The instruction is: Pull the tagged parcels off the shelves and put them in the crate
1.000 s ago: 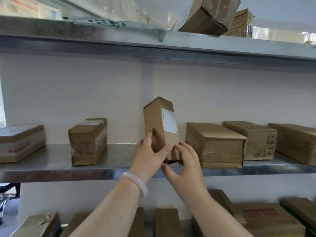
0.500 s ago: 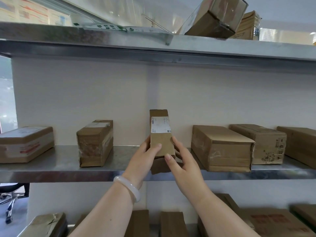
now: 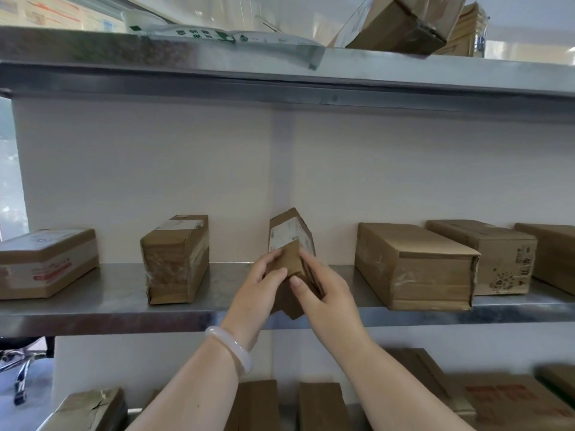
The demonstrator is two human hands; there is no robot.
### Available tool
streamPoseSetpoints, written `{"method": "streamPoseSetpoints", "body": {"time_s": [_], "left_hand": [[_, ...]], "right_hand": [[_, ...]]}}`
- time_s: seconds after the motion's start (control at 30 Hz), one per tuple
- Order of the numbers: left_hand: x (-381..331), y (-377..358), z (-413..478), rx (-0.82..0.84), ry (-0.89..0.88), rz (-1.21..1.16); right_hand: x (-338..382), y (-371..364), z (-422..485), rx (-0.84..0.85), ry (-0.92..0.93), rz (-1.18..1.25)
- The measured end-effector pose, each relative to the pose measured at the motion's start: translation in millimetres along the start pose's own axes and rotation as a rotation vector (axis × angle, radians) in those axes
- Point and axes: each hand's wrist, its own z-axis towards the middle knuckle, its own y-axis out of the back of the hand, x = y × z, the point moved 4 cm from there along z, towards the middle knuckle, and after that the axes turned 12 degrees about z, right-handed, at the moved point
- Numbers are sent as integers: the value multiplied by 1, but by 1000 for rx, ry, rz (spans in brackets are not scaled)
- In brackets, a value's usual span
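Item: tagged parcel (image 3: 291, 244), tilted, held at the near edge of the middle shelf (image 3: 124, 309).
Left hand (image 3: 259, 290) clamps its left face, right hand (image 3: 323, 290) its right; fingers closed on cardboard below the white label, between neighbouring boxes.

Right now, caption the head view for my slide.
Both hands, left hand and right hand, grip a labelled parcel tilted at the middle shelf edge.

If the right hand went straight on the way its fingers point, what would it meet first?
The right hand already lies against the small labelled parcel, which the left hand also grips. Its fingers point up and left, so beyond the parcel probably comes the pale back wall; depth is unclear.
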Motion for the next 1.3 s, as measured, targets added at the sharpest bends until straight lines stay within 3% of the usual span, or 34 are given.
{"method": "streamPoseSetpoints", "body": {"time_s": [0.23, 0.4, 0.7, 1.03, 1.3], "left_hand": [[6, 8, 6, 4, 30, -161], [6, 9, 14, 9, 91, -179], [-6, 22, 24, -70, -138, 291], [0, 41, 32, -101, -119, 757], [-12, 32, 34, -66, -156, 951]], "right_hand": [[6, -5, 1, -9, 83, -93], [1, -2, 7, 35, -30, -99], [-3, -4, 22, 18, 50, -291], [-10, -18, 25, 78, 120, -379], [-15, -10, 17, 83, 85, -364]]}}
